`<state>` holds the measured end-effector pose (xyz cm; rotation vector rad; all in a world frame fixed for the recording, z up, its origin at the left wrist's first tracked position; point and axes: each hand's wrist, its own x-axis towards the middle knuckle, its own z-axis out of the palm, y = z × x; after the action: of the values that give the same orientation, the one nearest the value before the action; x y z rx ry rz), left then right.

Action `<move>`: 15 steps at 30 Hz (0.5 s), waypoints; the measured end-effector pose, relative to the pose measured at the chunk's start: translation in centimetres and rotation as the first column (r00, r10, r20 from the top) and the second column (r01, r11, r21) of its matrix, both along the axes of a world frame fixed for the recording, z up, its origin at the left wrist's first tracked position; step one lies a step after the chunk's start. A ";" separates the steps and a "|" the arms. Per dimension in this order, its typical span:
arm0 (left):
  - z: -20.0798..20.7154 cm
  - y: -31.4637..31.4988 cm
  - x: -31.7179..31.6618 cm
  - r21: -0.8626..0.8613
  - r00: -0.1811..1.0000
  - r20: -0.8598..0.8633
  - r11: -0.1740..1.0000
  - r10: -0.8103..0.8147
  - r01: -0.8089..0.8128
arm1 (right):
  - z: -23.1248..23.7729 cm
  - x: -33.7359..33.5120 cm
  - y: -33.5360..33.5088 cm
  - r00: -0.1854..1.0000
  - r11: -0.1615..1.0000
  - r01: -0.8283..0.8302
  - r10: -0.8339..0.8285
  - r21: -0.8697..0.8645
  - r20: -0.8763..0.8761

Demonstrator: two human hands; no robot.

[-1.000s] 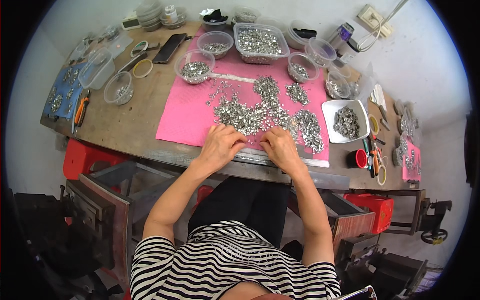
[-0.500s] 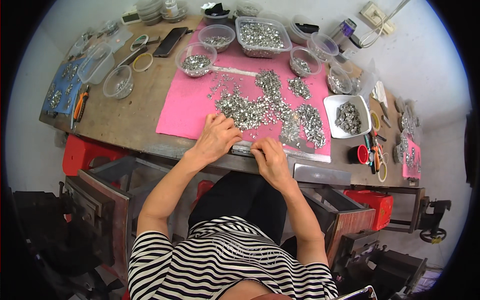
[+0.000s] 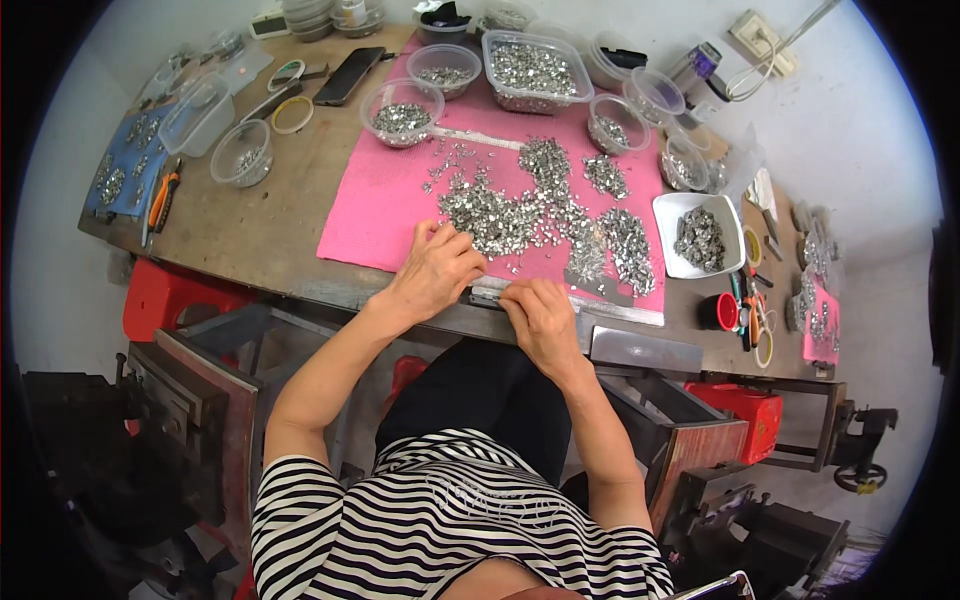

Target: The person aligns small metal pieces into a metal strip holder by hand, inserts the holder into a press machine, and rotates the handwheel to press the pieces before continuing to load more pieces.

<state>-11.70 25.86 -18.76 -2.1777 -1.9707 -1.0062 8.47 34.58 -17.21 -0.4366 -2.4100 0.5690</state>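
Left hand [image 3: 437, 270] half curled, I have it just beside the silvery metal pieces [image 3: 490, 220] heaped on the pink mat [image 3: 372, 205]; my right hand [image 3: 541, 316], its fingers bent too, sits at the front edge of the table [image 3: 245, 225]. I cannot tell whether either grips anything. To my right, a white bowl [image 3: 667, 234] holds more pieces.

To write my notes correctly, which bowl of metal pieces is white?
The square bowl right of the pink mat; the other such bowls are clear plastic.
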 end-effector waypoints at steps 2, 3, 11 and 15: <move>0.1 -0.2 0.2 -0.001 1.000 -0.003 1.000 0.004 -0.004 | 0.2 0.2 0.4 1.000 0.999 -0.029 0.029 0.042 0.006; 0.1 -0.4 0.3 0.005 0.993 0.116 1.000 -0.003 0.003 | 0.3 0.4 1.1 0.998 0.999 -0.055 0.055 0.001 0.009; 0.9 -1.8 4.1 -0.063 0.869 0.493 0.998 0.041 -0.011 | -0.9 -1.5 6.0 0.995 0.997 -0.001 -0.007 0.075 0.103; 0.0 -1.7 4.6 0.053 0.854 0.519 0.999 -0.035 0.008 | -0.5 -1.4 6.0 0.987 0.994 -0.017 0.000 0.108 0.162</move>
<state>-7.12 24.18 -18.72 -2.0537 -2.0748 -1.7871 7.12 40.60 -17.66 -0.4405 -2.5840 0.4164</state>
